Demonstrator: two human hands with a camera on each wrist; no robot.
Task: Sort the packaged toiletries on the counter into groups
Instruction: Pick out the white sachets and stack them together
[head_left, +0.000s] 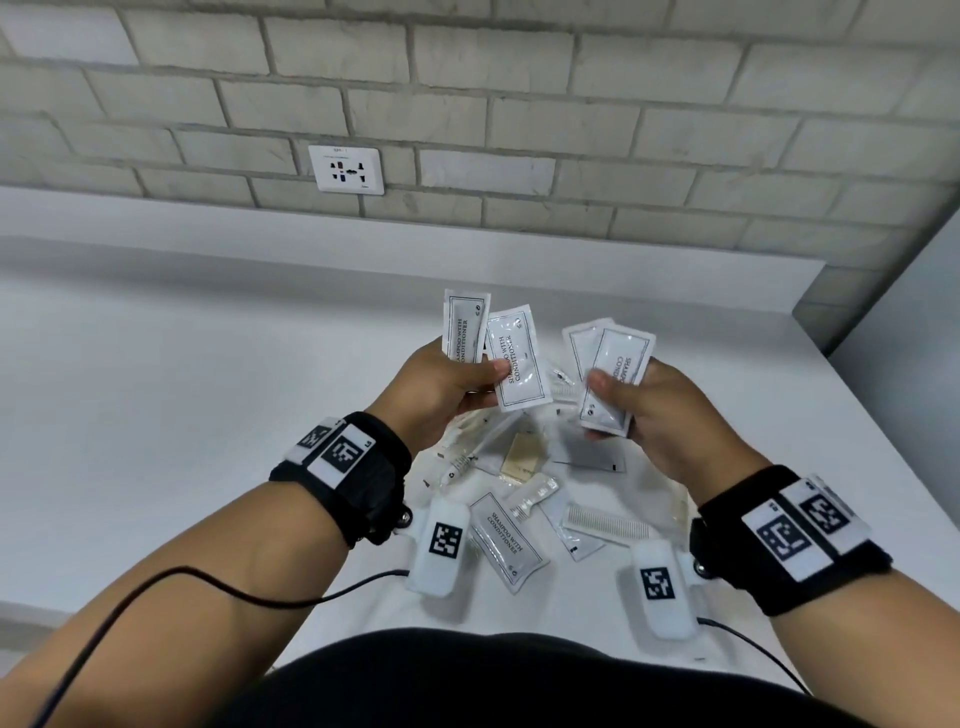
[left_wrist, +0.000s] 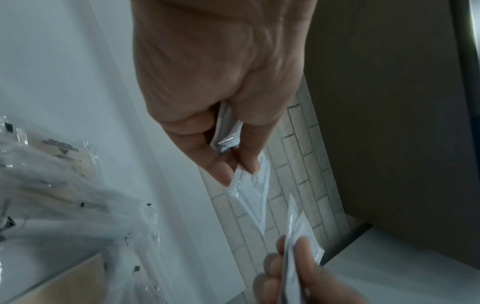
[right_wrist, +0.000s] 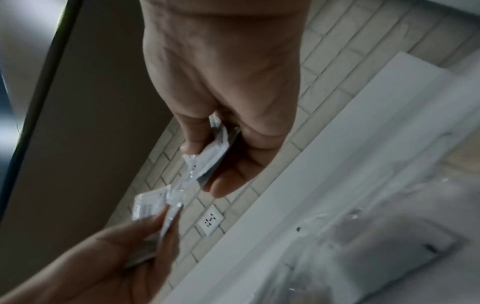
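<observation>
You can read "SHAMPOO WITH CONDITIONER" on the two sachets (head_left: 491, 353) in your left hand (head_left: 441, 395) and on one sachet (head_left: 508, 540) lying on the table (head_left: 156, 415).

White sachets (head_left: 521, 358) with thin dark line borders and black lettering are fanned in both hands. Another white sachet (head_left: 508, 540) with the same border lies on the pale grey-white counter (head_left: 156, 389). Just beyond that sachet lies a beige packet (head_left: 522, 457); to its right, a white comb (head_left: 605, 522) in clear wrap. Black wristbands (head_left: 353, 478) carry black-and-white square code tags. The wall (head_left: 519, 104) behind the counter is light grey brick.
</observation>
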